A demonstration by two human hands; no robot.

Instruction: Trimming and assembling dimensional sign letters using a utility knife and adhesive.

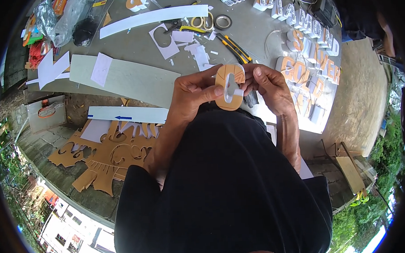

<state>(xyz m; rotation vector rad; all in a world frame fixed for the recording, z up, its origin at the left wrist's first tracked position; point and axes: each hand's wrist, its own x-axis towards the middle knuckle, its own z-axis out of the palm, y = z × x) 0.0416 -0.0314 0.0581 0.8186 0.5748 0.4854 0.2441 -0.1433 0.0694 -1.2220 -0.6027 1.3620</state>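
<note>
Held up in front of my torso is a rounded cut-out letter (222, 101) with a tan paper face and white edges, open on its right side. My left hand (189, 92) grips its left side, the thumb lying on the tan face and the fingers behind. At its right side, my right hand (271, 89) has its fingers curled against the letter, thumb raised; what its fingertips pinch is partly hidden. Just beyond the letter lies a yellow and black utility knife (234, 48) on the grey table (133, 46).
Scissors (203, 23), black tape (223, 22) and white scraps (164, 41) lie farther back. Rows of white-sided letters (297, 20) stand at the right. Long pale strips (156, 19) and a board (125, 78) lie left. Brown cut sheets (118, 151) rest below the table's left edge.
</note>
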